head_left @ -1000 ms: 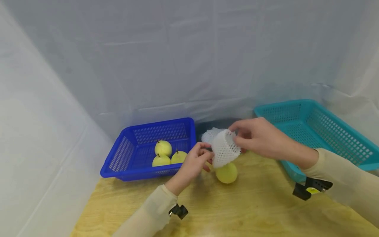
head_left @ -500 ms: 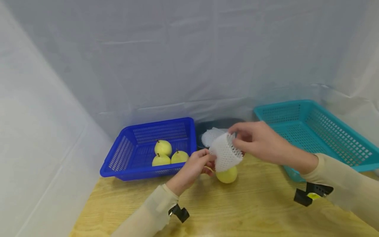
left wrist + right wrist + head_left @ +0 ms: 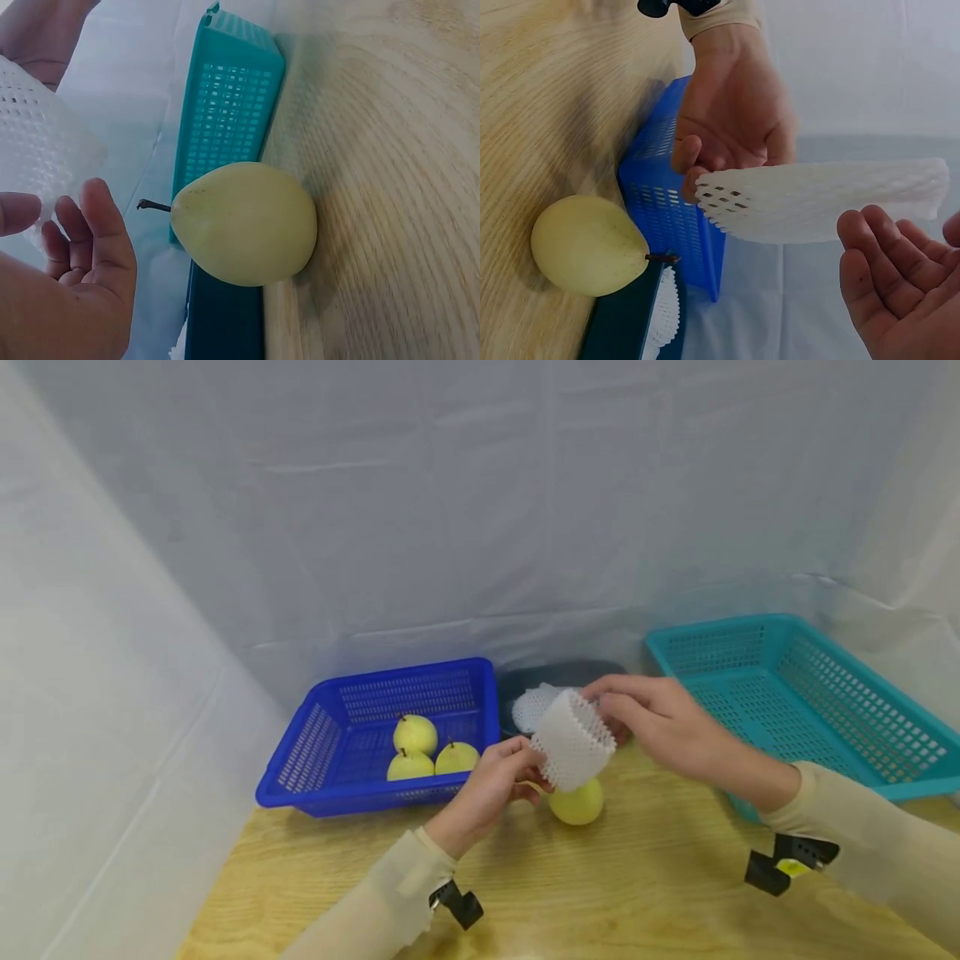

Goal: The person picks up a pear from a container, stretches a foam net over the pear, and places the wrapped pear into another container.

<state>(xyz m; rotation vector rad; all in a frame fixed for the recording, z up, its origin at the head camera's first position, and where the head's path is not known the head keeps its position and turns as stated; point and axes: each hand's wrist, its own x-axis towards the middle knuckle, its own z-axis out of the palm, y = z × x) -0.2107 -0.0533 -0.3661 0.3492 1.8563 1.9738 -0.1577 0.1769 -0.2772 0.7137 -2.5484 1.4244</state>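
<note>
A white foam fruit net (image 3: 570, 745) is held up in the air, its mouth tilted to the upper right. My left hand (image 3: 489, 787) pinches its lower left end between thumb and fingers, as the left wrist view also shows. By the rim of the mouth is my right hand (image 3: 671, 722), fingers loosely bent; in the right wrist view its fingers (image 3: 881, 232) overlap the net without closing round it. Whether a fingertip touches the rim I cannot tell. A yellow pear (image 3: 251, 225) stands on the table below the net, stem up, partly hidden in the head view.
Three pears sit in a blue basket (image 3: 360, 793) on the left. Behind the hands is a dark bowl-like container (image 3: 517, 677) with more white foam nets (image 3: 531, 706). On the right stands a teal basket (image 3: 757, 693). A plastic sheet hangs behind.
The net's mouth has widened and turned further up. My right finger and thumb, earlier at its rim, have loosened and lowered slightly. My left hand has moved in a little and pinches the net.
</note>
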